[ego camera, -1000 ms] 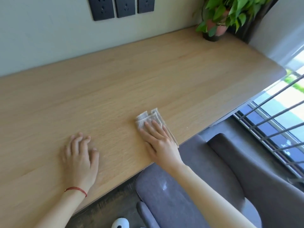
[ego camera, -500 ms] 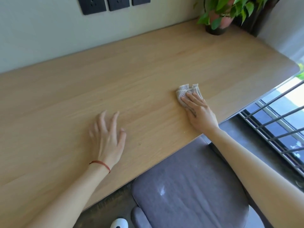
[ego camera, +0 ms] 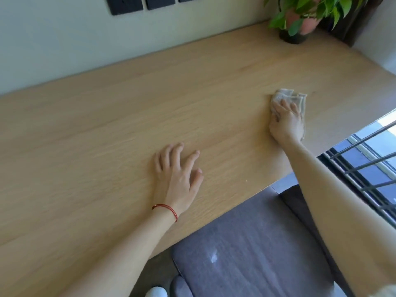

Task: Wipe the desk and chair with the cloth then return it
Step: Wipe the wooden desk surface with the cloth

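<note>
A small beige cloth [ego camera: 284,95] lies crumpled on the light wooden desk [ego camera: 128,116], toward its right end. My right hand [ego camera: 286,121] presses flat on the cloth, fingers spread over it, most of the cloth hidden beneath the palm. My left hand [ego camera: 175,176] rests flat on the desk near the front edge with fingers apart and nothing in it; a red string circles its wrist. The grey upholstered chair [ego camera: 252,254] stands below the desk's front edge, with a small pale mark on its seat.
A potted green plant [ego camera: 300,20] stands at the desk's back right corner. Black wall sockets [ego camera: 145,3] sit on the wall above. A window with metal bars [ego camera: 368,168] is at the right. A white shoe tip [ego camera: 157,292] shows on the floor.
My right hand has slid the cloth along the desk to the right and farther from me. My left hand has shifted right too, its fingers now spread.
</note>
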### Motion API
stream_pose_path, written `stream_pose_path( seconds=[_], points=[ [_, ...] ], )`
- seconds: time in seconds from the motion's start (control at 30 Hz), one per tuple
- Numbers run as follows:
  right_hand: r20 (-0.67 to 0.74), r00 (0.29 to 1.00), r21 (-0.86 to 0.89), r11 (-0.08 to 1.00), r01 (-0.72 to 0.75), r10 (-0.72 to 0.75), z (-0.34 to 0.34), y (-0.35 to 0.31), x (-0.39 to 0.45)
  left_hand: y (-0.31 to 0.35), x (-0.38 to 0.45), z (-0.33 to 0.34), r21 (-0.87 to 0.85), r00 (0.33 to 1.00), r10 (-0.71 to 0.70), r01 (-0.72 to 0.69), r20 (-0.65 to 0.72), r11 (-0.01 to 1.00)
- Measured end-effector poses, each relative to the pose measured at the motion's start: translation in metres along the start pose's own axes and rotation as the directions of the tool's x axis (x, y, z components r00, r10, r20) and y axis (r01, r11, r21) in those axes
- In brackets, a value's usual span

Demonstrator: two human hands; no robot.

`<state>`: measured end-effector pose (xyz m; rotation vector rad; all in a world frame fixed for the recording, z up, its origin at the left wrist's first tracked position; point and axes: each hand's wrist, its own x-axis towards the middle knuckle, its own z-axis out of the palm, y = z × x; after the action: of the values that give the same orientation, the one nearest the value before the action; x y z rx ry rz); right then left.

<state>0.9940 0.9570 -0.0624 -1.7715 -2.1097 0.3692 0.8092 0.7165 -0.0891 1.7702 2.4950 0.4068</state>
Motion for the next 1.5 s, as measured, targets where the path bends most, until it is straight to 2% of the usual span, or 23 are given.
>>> stream_pose_path(
  seconds=[0.1, 0.13, 0.2, 0.23, 0.27, 0.33, 0.4, 0.43, 0.5, 0.57, 0.63, 0.7, 0.77, 0.83, 0.87, 0.9, 0.93, 1.03, 1.1, 1.2, 1.3, 1.37, 1.5],
  points=[
    [0.126, 0.972, 0.046, 0.980, 0.194, -0.199, 0.025, -0.053, -0.026, 0.000, -0.001, -0.002, 0.008, 1.000, 0.001, -0.001, 0.000, 1.000],
    [0.181, 0.929, 0.071, 0.946, 0.316, -0.323, 0.034, -0.067, -0.037, 0.001, -0.001, -0.003, 0.001, 1.000, 0.001, -0.001, -0.005, 1.000],
    [0.257, 0.776, 0.114, 0.816, 0.567, -0.576, 0.042, -0.075, -0.050, 0.003, -0.001, -0.004, -0.003, 1.000, 0.000, 0.000, -0.009, 1.000],
    [0.270, 0.712, 0.142, 0.759, 0.636, -0.648, 0.039, -0.070, -0.044, 0.003, -0.002, -0.004, -0.006, 1.000, -0.003, 0.003, -0.011, 1.000],
    [0.261, 0.698, 0.160, 0.743, 0.650, -0.667, 0.035, -0.062, -0.031, 0.003, -0.002, -0.004, -0.010, 1.000, -0.007, 0.007, -0.013, 1.000],
    [0.215, 0.798, 0.119, 0.826, 0.550, -0.563, 0.026, -0.044, 0.003, 0.003, -0.001, -0.005, -0.013, 1.000, -0.012, 0.012, -0.013, 1.000],
    [0.159, 0.923, 0.018, 0.936, 0.352, -0.350, 0.022, -0.031, 0.039, 0.003, -0.001, -0.006, -0.016, 1.000, -0.014, 0.014, -0.011, 1.000],
    [0.141, 0.956, -0.035, 0.964, 0.263, -0.255, 0.024, -0.032, 0.052, 0.004, -0.001, -0.005, -0.015, 1.000, -0.016, 0.015, -0.008, 1.000],
    [0.146, 0.977, -0.105, 0.980, 0.170, -0.154, 0.034, -0.051, 0.064, 0.004, -0.001, -0.005, -0.014, 1.000, -0.023, 0.023, 0.004, 1.000],
    [0.193, 0.963, -0.099, 0.973, 0.209, -0.188, 0.047, -0.083, 0.060, 0.004, -0.001, -0.005, -0.020, 1.000, -0.025, 0.025, 0.004, 0.999],
    [0.265, 0.900, -0.037, 0.929, 0.368, -0.346, 0.062, -0.120, 0.041, 0.004, 0.000, -0.006, -0.027, 1.000, -0.018, 0.018, -0.002, 0.999],
    [0.360, 0.798, 0.040, 0.862, 0.505, -0.484, 0.075, -0.153, 0.009, 0.004, 0.000, -0.006, -0.044, 1.000, -0.012, 0.012, -0.012, 0.999],
    [0.390, 0.670, 0.136, 0.760, 0.636, -0.631, 0.082, -0.175, -0.030, 0.004, -0.001, -0.006, -0.047, 1.000, -0.014, 0.013, -0.026, 0.999],
    [0.380, 0.505, 0.261, 0.614, 0.745, -0.775, 0.075, -0.172, -0.060, 0.004, -0.001, -0.007, -0.048, 0.998, -0.015, 0.012, -0.060, 0.999],
    [0.376, 0.460, 0.311, 0.577, 0.755, -0.804, 0.067, -0.160, -0.066, 0.004, -0.001, -0.007, -0.063, 0.996, -0.008, 0.002, -0.090, 0.998],
    [0.366, 0.472, 0.335, 0.587, 0.737, -0.802, 0.059, -0.142, -0.067, 0.003, -0.001, -0.006, -0.091, 0.992, 0.005, -0.017, -0.129, 0.996],
    [0.347, 0.536, 0.323, 0.634, 0.702, -0.770, 0.050, -0.122, -0.066, 0.002, -0.002, -0.005, -0.128, 0.985, 0.022, -0.044, -0.169, 0.991],
    [0.209, 0.827, 0.163, 0.853, 0.496, -0.522, 0.023, -0.056, -0.064, 0.001, -0.003, -0.001, -0.246, 0.969, 0.059, -0.119, -0.239, 0.962],
    [0.112, 0.925, 0.084, 0.931, 0.354, -0.362, 0.012, -0.039, -0.079, 0.002, -0.003, -0.001, -0.311, 0.966, 0.060, -0.139, -0.251, 0.940],
    [0.084, 0.937, 0.124, 0.937, 0.328, -0.339, 0.011, -0.053, -0.131, 0.004, -0.007, -0.009, -0.390, 0.958, 0.089, -0.195, -0.272, 0.900],
    [0.068, 0.883, 0.169, 0.877, 0.449, -0.465, 0.007, -0.065, -0.196, 0.005, -0.019, -0.022, -0.423, 0.950, 0.126, -0.243, -0.285, 0.873],
    [0.036, 0.850, 0.130, 0.846, 0.517, -0.525, 0.001, -0.064, -0.225, 0.006, -0.036, -0.030, -0.445, 0.958, 0.088, -0.208, -0.274, 0.871],
    [0.163, 0.862, 0.018, 0.875, 0.484, -0.481, -0.010, -0.074, -0.229, 0.011, -0.095, -0.037, -0.455, 0.968, 0.039, -0.152, -0.249, 0.877]
  ],
)
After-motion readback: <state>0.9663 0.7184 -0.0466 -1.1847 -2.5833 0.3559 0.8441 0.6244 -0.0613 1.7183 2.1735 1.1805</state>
